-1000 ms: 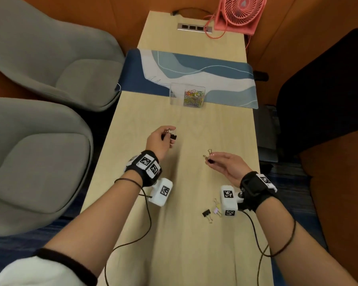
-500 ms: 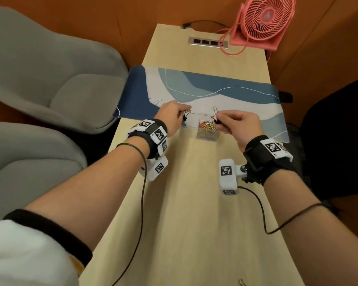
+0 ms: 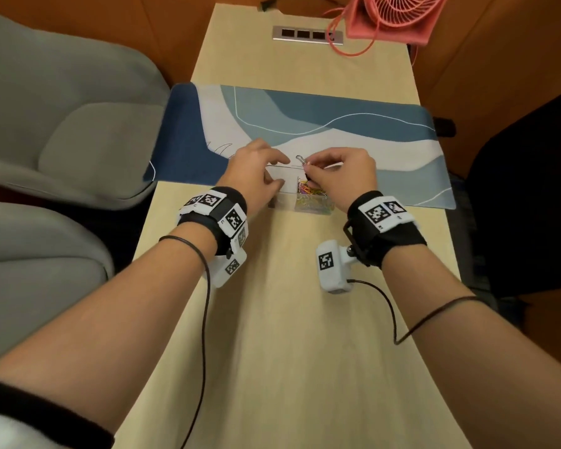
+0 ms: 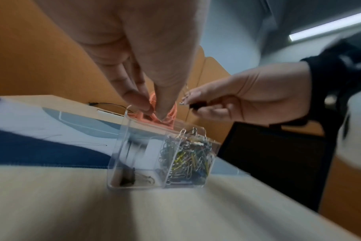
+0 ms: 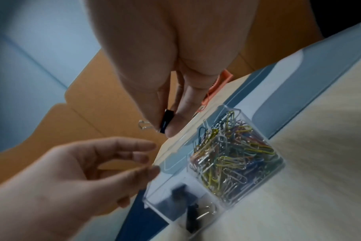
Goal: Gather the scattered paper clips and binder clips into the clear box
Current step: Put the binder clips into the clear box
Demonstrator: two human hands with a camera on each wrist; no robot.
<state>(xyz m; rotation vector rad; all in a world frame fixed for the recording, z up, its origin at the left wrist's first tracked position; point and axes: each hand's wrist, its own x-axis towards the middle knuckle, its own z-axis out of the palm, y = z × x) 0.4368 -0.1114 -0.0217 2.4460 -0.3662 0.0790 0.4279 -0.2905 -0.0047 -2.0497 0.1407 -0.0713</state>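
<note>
The clear box (image 3: 329, 210) sits at the near edge of the desk mat; its right compartment is full of coloured paper clips (image 3: 311, 192). My right hand (image 3: 308, 172) hovers over the box and pinches a black binder clip (image 3: 301, 159) by its body, the silver handle sticking out. In the right wrist view the same binder clip (image 5: 167, 121) sits between thumb and finger above the box (image 5: 231, 109). My left hand (image 3: 282, 171) is over the left compartment with its fingers loose and holding nothing. Dark binder clips (image 4: 128, 177) lie blurred in that compartment.
A blue and white desk mat (image 3: 337, 124) crosses the wooden table (image 3: 289, 319). A pink fan (image 3: 392, 17) and a socket strip (image 3: 306, 34) stand at the far end. Grey chairs (image 3: 62, 124) are on the left, a dark chair (image 3: 531, 189) on the right.
Both hands moved from mid-table up to the box. The left hand let go of its binder clip over the left compartment. The right hand still holds its clip.
</note>
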